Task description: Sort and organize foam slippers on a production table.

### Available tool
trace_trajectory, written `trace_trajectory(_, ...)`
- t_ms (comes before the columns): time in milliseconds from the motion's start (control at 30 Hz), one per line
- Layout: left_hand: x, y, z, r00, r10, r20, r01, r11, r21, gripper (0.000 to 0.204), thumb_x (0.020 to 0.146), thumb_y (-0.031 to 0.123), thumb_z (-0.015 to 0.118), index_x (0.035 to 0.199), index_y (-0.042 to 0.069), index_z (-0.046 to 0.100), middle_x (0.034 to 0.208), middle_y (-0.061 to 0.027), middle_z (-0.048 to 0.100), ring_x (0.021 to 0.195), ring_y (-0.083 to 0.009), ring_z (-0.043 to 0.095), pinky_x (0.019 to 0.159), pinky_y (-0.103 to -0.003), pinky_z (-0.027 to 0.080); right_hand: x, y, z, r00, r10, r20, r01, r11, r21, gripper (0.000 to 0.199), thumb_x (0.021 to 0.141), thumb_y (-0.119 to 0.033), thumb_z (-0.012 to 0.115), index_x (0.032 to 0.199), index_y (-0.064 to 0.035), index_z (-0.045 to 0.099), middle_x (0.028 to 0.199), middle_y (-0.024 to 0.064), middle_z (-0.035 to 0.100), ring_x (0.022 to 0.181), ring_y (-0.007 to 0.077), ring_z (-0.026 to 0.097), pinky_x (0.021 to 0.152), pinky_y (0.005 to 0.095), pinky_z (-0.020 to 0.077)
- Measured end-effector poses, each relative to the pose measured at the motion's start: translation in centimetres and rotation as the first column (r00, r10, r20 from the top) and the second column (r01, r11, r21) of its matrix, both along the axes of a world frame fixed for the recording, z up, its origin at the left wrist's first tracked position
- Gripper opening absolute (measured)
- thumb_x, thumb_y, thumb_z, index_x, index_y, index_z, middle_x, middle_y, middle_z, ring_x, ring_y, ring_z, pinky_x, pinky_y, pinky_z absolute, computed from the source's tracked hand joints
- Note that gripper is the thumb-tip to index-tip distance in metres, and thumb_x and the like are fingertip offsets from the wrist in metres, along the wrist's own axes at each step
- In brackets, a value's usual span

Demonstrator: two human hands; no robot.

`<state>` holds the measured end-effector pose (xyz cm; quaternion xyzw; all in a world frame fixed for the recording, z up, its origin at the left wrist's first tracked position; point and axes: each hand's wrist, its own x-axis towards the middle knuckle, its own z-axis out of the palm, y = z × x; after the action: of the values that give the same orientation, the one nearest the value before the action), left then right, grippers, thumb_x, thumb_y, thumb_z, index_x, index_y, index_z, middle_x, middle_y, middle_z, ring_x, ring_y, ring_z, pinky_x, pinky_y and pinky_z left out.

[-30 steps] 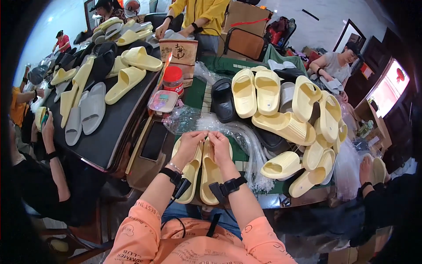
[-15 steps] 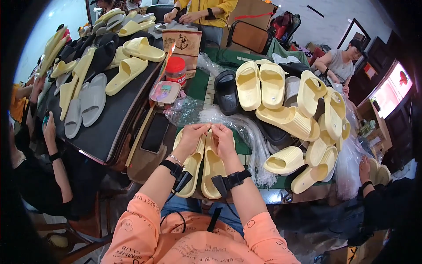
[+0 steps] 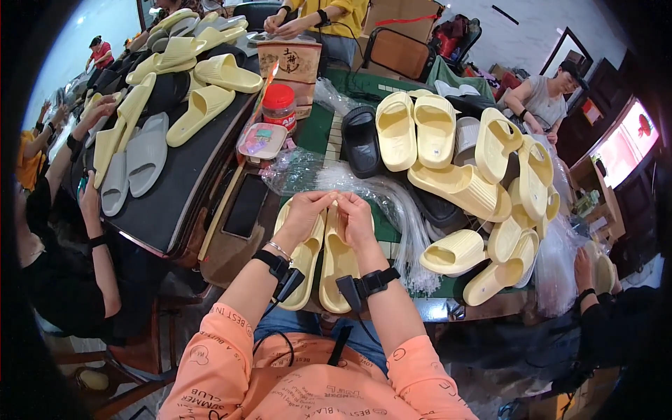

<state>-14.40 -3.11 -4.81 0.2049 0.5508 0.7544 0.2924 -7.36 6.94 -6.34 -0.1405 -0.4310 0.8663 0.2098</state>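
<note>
Side by side at the table's near edge lies a pair of pale yellow slide slippers, the left slipper (image 3: 302, 260) and the right slipper (image 3: 339, 269), toes partly covered by my hands. Over them my left hand (image 3: 308, 213) and my right hand (image 3: 355, 220) meet, thumbs and fingertips pinched together. Whatever sits between the fingertips is too small to make out. Just right of my right hand lies a bundle of thin clear plastic strands (image 3: 413, 255), fanning toward the near edge.
Loose yellow slides (image 3: 456, 192) are piled to the right, beside a black slide (image 3: 361, 143) and clear plastic bags (image 3: 556, 259). A phone (image 3: 245, 206), a lidded tub (image 3: 262, 142) and a red-capped jar (image 3: 279, 108) stand left. Slippers cover the black table (image 3: 203, 171); co-workers sit around.
My hands stay pinched in nearly the same place. At the left, a co-worker's hand now reaches over the slippers on the black table, and the yellow slides at its far end lie differently.
</note>
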Motion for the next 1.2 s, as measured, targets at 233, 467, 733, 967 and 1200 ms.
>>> trace_trajectory(233,-0.9,-0.7,-1.5,0.968,0.109,0.228,-0.095,0.993,-0.072,0.024,0.081,0.019,0.061,0.097,0.000,0.063,0.067,0.0056,0.052,0.057,-0.0011,0.040,0.051,-0.017,0.032,2.7,-3.4,4.8,0.821,-0.518,-0.240,0.355,0.135,0.925,0.008,0.079,-0.010,0.055,0.080,-0.0022,0.054,0.078,0.0088,0.056,0.074,0.0247,0.053,0.068,0.0327,0.0416)
trace_trajectory(467,-0.5,0.9,-0.5,0.989,0.146,0.031,-0.141,0.982,-0.122,0.028,0.084,0.014,0.055,0.110,0.001,0.056,0.088,0.0008,0.059,0.072,-0.0050,0.047,0.066,-0.019,0.038,9.7,-8.7,2.1,0.952,-0.265,0.152,-0.089,0.237,0.968,0.028,0.074,-0.017,0.059,0.099,-0.0047,0.056,0.110,0.0279,0.040,0.100,0.0435,0.041,0.087,0.0458,0.0343)
trace_trajectory(733,-1.3,0.9,14.7,0.990,0.099,0.101,-0.132,0.907,0.400,0.033,0.079,0.022,0.052,0.108,0.007,0.055,0.100,0.0001,0.057,0.084,-0.0094,0.048,0.075,-0.025,0.035,8.7,-8.1,3.4,0.948,-0.298,-0.110,0.137,0.072,0.988,0.036,0.071,-0.008,0.056,0.103,0.0069,0.045,0.090,0.0231,0.043,0.086,0.0392,0.043,0.076,0.0442,0.0360)
trace_trajectory(967,-4.7,0.7,23.2,0.982,-0.162,0.102,0.042,0.703,0.710,0.033,0.083,0.016,0.047,0.114,0.006,0.051,0.089,0.0012,0.057,0.081,-0.0128,0.049,0.075,-0.028,0.039,16.3,3.4,17.4,0.617,-0.568,-0.544,0.299,-0.471,0.830,0.038,0.076,-0.014,0.056,0.107,0.0038,0.044,0.093,0.0228,0.045,0.086,0.0395,0.042,0.076,0.0467,0.0333)
trace_trajectory(1200,-5.0,5.1,22.2,0.929,-0.098,0.358,-0.150,0.782,0.605,0.034,0.076,0.018,0.051,0.109,0.011,0.056,0.076,0.0056,0.053,0.067,-0.0120,0.042,0.061,-0.025,0.033,24.8,24.1,22.1,0.288,-0.871,-0.399,0.618,-0.149,0.772,0.037,0.080,-0.010,0.050,0.114,0.0031,0.047,0.091,0.0109,0.052,0.084,0.0214,0.051,0.075,0.0298,0.0402)
